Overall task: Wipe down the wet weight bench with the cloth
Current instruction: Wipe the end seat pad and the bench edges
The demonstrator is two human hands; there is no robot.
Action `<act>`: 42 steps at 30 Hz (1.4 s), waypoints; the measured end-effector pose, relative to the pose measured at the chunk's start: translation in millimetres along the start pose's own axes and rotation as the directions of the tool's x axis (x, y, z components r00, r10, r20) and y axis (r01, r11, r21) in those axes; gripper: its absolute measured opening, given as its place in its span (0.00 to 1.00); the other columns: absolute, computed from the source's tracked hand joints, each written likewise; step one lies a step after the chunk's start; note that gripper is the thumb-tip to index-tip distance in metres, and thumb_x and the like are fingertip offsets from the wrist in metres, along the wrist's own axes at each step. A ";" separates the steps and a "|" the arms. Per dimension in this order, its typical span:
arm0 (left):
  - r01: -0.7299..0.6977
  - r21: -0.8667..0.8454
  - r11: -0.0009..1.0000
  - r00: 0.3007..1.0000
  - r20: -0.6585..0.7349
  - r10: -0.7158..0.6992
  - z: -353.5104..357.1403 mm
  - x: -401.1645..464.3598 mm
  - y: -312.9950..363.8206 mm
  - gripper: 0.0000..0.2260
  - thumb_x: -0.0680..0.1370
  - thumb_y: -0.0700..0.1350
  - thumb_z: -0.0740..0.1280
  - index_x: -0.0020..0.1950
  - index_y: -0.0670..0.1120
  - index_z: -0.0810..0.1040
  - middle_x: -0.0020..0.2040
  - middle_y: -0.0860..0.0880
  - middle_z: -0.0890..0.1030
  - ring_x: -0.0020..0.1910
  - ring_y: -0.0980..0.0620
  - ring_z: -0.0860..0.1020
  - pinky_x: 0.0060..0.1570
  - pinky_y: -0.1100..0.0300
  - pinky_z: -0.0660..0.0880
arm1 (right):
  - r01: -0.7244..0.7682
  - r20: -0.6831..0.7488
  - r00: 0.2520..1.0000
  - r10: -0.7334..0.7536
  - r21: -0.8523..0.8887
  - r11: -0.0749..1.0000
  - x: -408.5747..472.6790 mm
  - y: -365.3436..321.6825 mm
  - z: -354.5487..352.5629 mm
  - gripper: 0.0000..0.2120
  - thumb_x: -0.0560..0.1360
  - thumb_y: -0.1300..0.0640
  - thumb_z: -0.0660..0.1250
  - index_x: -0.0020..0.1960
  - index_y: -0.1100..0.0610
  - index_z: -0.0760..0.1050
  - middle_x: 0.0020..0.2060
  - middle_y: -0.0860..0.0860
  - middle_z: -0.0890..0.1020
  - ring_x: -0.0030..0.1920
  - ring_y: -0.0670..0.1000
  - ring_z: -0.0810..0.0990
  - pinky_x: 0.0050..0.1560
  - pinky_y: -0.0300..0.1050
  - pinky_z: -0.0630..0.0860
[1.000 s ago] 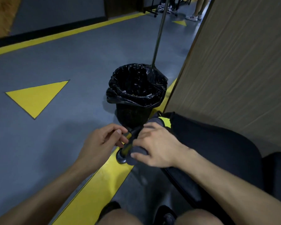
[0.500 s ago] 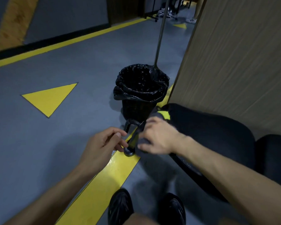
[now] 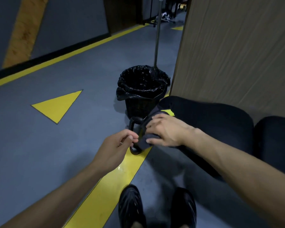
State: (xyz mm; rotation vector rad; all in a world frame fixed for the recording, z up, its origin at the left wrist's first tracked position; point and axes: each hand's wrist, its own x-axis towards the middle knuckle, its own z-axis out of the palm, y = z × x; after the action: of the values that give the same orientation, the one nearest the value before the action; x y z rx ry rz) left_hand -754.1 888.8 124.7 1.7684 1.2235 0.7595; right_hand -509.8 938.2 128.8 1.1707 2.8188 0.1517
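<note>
The black padded weight bench (image 3: 209, 119) runs along the wooden panel at right, with a yellow patch near its end. My right hand (image 3: 164, 130) presses a dark grey cloth (image 3: 144, 142) against the bench's near end. My left hand (image 3: 117, 145) pinches the black handle loop (image 3: 132, 129) at the bench's end, fingers curled round it. A second black pad (image 3: 275, 142) lies further right.
A black bin (image 3: 141, 89) lined with a black bag stands just beyond the bench end, a metal pole (image 3: 157, 33) rising from it. A wooden panel (image 3: 237, 51) walls off the right. Yellow lines and a yellow triangle (image 3: 58, 105) mark the grey floor. My black shoes (image 3: 132, 206) are below.
The view has pulled back and tilted down, so my shoes now show. My right hand has slid with the cloth over the bench end; my left hand stays at the handle.
</note>
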 end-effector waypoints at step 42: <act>-0.023 -0.078 0.997 0.993 0.118 0.032 24.7 -1.7 26.7 0.14 0.83 0.47 0.58 0.49 0.60 0.82 0.51 0.56 0.84 0.52 0.57 0.81 0.55 0.45 0.78 | -0.163 0.048 0.985 0.168 -0.087 0.983 -213.4 -94.1 -6.8 0.12 0.78 0.45 0.62 0.44 0.51 0.79 0.43 0.47 0.82 0.58 0.48 0.77 0.78 0.53 0.55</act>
State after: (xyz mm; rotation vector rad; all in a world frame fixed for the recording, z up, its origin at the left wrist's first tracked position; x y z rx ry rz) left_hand -722.6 875.3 136.7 1.7452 1.0795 0.6970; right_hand -426.4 720.4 132.6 1.3675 2.6388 0.2401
